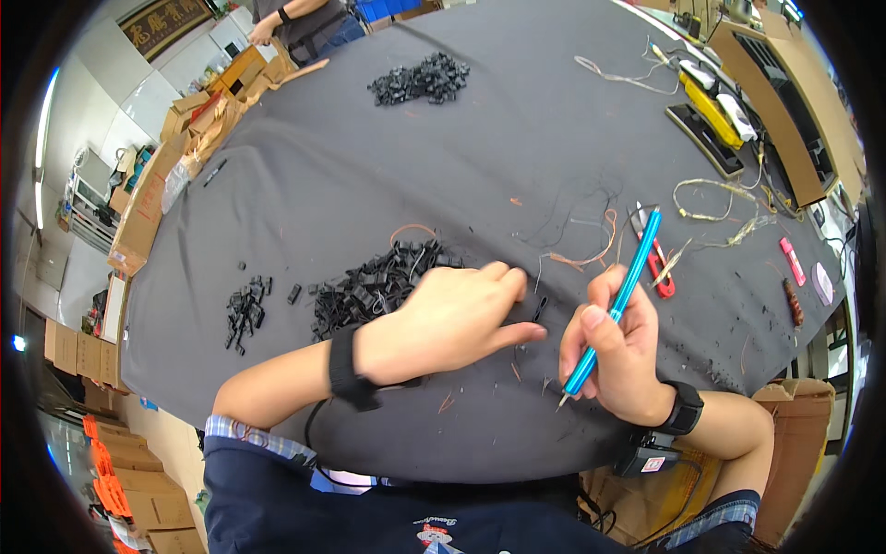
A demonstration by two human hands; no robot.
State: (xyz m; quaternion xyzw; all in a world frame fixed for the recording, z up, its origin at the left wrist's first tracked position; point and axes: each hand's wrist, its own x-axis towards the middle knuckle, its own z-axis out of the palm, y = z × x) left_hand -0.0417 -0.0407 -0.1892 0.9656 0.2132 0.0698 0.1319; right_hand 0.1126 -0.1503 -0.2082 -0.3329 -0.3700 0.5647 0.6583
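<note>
My right hand (616, 346) is closed around a bright blue pen-shaped tool (637, 263), held slanting, with a thin metal tip pointing down toward me. My left hand (443, 319) reaches across the right side of a pile of small black plastic parts (355, 291). Its thumb stands apart from the curled fingers, and nothing shows between them; the far fingertips are partly hidden. Just right of that thumb lies a single small black part (541, 309) on the dark cloth.
Smaller heaps of black parts lie at the left (245, 314) and far back (420, 78). A red-handled cutting tool (661, 268), loose wires (586, 254), a phone (703, 138) and a yellow power strip (709, 111) are on the right. Another person (309, 28) stands beyond the table (369, 175).
</note>
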